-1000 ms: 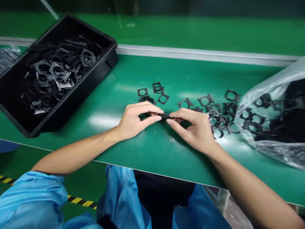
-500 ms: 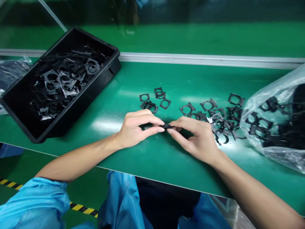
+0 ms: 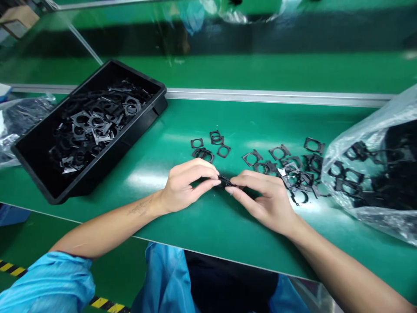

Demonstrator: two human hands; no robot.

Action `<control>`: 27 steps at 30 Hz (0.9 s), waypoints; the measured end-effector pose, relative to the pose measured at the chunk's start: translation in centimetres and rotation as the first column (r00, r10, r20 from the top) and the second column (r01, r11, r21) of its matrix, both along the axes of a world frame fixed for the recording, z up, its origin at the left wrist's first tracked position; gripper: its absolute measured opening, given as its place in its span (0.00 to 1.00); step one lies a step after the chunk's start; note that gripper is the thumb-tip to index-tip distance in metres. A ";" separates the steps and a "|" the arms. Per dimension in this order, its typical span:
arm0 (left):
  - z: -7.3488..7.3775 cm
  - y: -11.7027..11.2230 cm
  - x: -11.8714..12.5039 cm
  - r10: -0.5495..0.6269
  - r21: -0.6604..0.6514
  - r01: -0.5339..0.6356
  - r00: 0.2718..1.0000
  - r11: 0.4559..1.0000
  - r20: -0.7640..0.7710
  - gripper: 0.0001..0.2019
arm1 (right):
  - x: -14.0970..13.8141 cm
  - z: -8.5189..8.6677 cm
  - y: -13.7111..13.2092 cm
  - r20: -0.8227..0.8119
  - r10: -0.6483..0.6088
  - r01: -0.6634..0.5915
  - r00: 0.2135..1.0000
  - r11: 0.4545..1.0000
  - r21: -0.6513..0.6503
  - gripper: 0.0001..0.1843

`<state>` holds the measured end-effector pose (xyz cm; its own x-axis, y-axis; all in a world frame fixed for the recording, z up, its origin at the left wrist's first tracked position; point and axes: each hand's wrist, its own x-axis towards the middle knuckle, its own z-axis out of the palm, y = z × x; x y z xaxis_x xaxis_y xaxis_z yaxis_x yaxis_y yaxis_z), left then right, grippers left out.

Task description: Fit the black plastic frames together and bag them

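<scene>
One black part [image 3: 225, 181] is pinched edge-on over the bench [image 3: 182, 230], left hand [image 3: 183, 186] and right hand [image 3: 273, 198] closed on opposite ends, seemingly steadying it; loose frames [image 3: 306, 178] lie near the right hand.

On the surface [image 3: 195, 234], a bin [image 3: 114, 154] with parts [image 3: 102, 138] in it sits left and a bag [image 3: 353, 124] lies right. Some frames [image 3: 202, 153] lie behind the left grip [image 3: 183, 184]. A pile [image 3: 305, 179] lies between the right grip [image 3: 272, 200] and the bag.

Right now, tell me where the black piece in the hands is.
In the head view, the black piece is just right of centre, over the green table, held between the left hand and the right hand.
</scene>
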<state>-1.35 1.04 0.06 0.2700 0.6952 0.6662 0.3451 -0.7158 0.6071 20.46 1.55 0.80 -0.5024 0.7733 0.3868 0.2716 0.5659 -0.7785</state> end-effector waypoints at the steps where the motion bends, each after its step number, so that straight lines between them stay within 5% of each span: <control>1: 0.0 -0.1 0.0 0.008 -0.004 -0.008 1.000 1.000 0.000 0.03 | 0.0 0.0 0.0 -0.003 0.004 -0.004 1.000 1.000 0.002 0.05; 7: 0.0 -0.7 0.2 0.047 -0.174 -0.032 0.995 0.984 0.086 0.06 | 0.2 0.2 0.1 0.024 0.025 -0.026 0.999 0.998 0.057 0.06; 15: 0.1 -0.7 0.3 0.033 -0.455 0.055 0.982 0.889 0.184 0.06 | 0.2 0.0 -0.1 0.044 -0.010 0.007 0.999 0.998 0.069 0.05; 20: 0.5 -0.9 0.2 0.026 -0.366 0.031 0.988 0.930 0.150 0.04 | -0.1 0.3 -0.3 -0.060 -0.090 0.075 0.994 0.973 -0.216 0.08; 24: 0.4 -1.1 0.4 0.007 -0.259 0.018 0.995 0.966 0.096 0.03 | -0.3 0.5 -0.3 -0.139 -0.105 0.016 0.985 0.849 -0.528 0.18; 27: 0.1 -1.1 0.5 0.022 -0.307 0.007 0.996 0.952 0.090 0.05 | -0.6 0.7 -0.2 -0.209 -0.139 -0.034 0.968 0.753 -0.657 0.21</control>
<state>-0.89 -0.10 0.17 0.2115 0.8718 0.4417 0.2825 -0.4872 0.8263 19.90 1.32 1.45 -0.4161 0.9009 -0.1231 0.0499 -0.1125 -0.9924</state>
